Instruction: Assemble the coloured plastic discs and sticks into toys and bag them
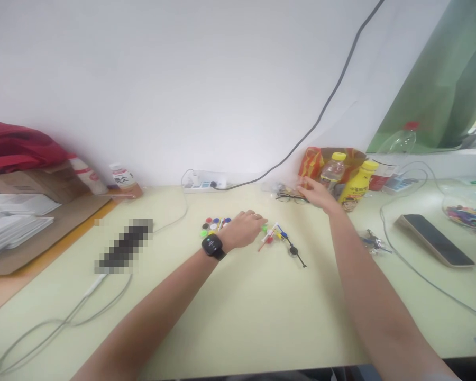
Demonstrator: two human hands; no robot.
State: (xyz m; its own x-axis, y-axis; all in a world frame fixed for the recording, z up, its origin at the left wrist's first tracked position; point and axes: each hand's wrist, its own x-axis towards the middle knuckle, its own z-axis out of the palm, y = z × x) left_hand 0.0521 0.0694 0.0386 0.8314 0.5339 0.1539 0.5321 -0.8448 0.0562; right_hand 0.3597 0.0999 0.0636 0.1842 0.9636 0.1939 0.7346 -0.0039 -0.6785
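Note:
My left hand point(244, 230), with a black smartwatch point(212, 245) on its wrist, is palm down over the table between two groups of small plastic pieces. One finger points right; the others are loosely bent and partly hidden, and I see nothing held. Left of it lie several round coloured discs point(209, 226) in red, blue, white, black, yellow and green. Just to its right, a loose group of coloured sticks and discs point(275, 234) includes a black disc point(293, 251) with a dark stick. My right hand point(315, 193) reaches farther back, fingers extended, slightly blurred, beside eyeglasses point(291, 199) and a clear bag point(281, 188).
Behind my right hand stand a yellow bottle point(357, 186), a clear yellow-capped bottle point(333, 170) and a red-orange bag point(309, 161). A power strip point(206, 183) lies along the wall. At right are a slanted phone point(438, 239) and cable; at left, a drink bottle point(125, 181) and cardboard box point(35, 185).

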